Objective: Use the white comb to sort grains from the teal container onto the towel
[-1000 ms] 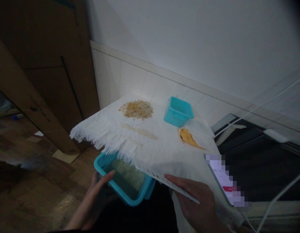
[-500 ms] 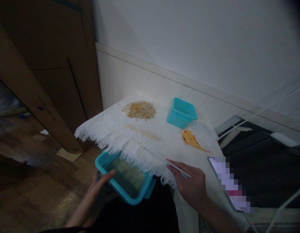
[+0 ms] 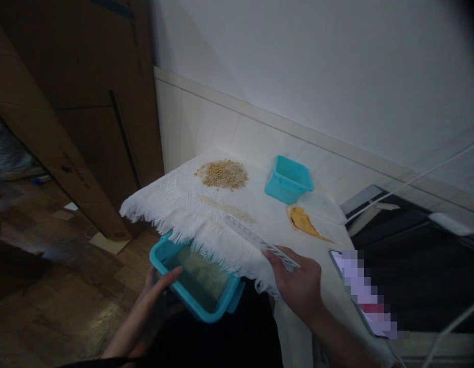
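Our big blue tub [image 3: 206,315] is just below the front edge of the white cloth [image 3: 171,204], w/ pale grain [image 3: 200,273] in the bottom; the fringe hangs over its far rim. Our L hand [image 3: 160,287] is closed on the tub's near side, thumb over the rim, but we can't see most of its fingers. Our R hand [image 3: 300,281] has a tight hold on the near end of a white strip [image 3: 254,237] w/ slots. The strip's far end is nr a thin line of pale bits [image 3: 227,207]; can't tell if it touches the cloth. Behind that line is 1 pile of yellow beans [image 3: 223,175] & pale bits. To the R of the pile sits a small blue tub [image 3: 281,188], w/ a crinkly orange thing [image 3: 303,221] nr it. Farther R, we see a lit phone [image 3: 363,294], its screen blurred. Brown cardboard [image 3: 83,138] stands on the L.
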A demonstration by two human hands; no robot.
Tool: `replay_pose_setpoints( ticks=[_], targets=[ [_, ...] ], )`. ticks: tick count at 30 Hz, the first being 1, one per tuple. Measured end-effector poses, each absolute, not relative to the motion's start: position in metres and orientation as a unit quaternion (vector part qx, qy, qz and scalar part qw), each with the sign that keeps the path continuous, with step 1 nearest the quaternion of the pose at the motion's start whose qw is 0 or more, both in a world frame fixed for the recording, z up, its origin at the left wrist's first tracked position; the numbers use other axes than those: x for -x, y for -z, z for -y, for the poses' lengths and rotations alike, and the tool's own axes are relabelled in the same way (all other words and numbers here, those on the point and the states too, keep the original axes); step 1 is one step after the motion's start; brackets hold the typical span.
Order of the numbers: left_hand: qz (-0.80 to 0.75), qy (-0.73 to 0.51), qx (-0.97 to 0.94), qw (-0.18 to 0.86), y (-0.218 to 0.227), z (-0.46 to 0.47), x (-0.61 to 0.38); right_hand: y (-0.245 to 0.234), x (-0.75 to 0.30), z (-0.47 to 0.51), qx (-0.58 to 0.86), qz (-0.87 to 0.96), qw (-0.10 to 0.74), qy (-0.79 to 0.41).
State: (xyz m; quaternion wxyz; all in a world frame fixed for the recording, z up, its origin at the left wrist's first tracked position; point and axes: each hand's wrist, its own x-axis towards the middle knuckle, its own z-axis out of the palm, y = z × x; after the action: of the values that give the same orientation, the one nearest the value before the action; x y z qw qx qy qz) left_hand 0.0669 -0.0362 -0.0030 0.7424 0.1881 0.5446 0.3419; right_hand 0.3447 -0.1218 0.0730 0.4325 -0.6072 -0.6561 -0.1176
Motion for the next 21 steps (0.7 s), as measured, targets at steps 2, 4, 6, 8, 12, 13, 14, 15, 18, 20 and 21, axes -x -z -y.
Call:
replay_pose_setpoints(
  ticks=[2,4,6,8,12,13,14,15,18,20,21],
  targets=[
    [-0.543,-0.347,-0.182,0.743,0.001,0.036,-0.066,-0.069,-0.346,0.114,0.607,0.656,0.433,0.116],
    [-0.542,-0.355,-0.183,0.739,0.0,0.036,-0.065,-0.065,-0.345,0.113,0.604,0.661,0.433,0.101],
    [-0.544,-0.366,-0.19,0.731,-0.001,0.036,-0.064,-0.063,-0.341,0.119,0.594,0.672,0.434,0.089],
    [-0.547,-0.372,-0.191,0.725,-0.001,0.036,-0.063,-0.064,-0.336,0.129,0.579,0.688,0.429,0.083],
    [-0.543,-0.367,-0.178,0.734,-0.002,0.035,-0.062,-0.072,-0.324,0.145,0.567,0.709,0.416,0.052],
    [-0.542,-0.367,-0.174,0.736,-0.002,0.034,-0.061,-0.075,-0.322,0.146,0.565,0.71,0.418,0.043],
    [-0.543,-0.368,-0.171,0.735,-0.002,0.033,-0.061,-0.076,-0.321,0.146,0.564,0.709,0.42,0.038],
    [-0.545,-0.37,-0.168,0.733,-0.001,0.033,-0.06,-0.078,-0.321,0.144,0.567,0.706,0.423,0.039],
    [-0.549,-0.371,-0.167,0.73,0.0,0.031,-0.059,-0.078,-0.324,0.128,0.585,0.678,0.44,0.067],
    [-0.547,-0.367,-0.175,0.732,0.001,0.031,-0.057,-0.075,-0.328,0.113,0.6,0.657,0.45,0.082],
    [-0.546,-0.366,-0.179,0.732,0.002,0.03,-0.056,-0.074,-0.329,0.106,0.605,0.65,0.453,0.085]
  ],
)
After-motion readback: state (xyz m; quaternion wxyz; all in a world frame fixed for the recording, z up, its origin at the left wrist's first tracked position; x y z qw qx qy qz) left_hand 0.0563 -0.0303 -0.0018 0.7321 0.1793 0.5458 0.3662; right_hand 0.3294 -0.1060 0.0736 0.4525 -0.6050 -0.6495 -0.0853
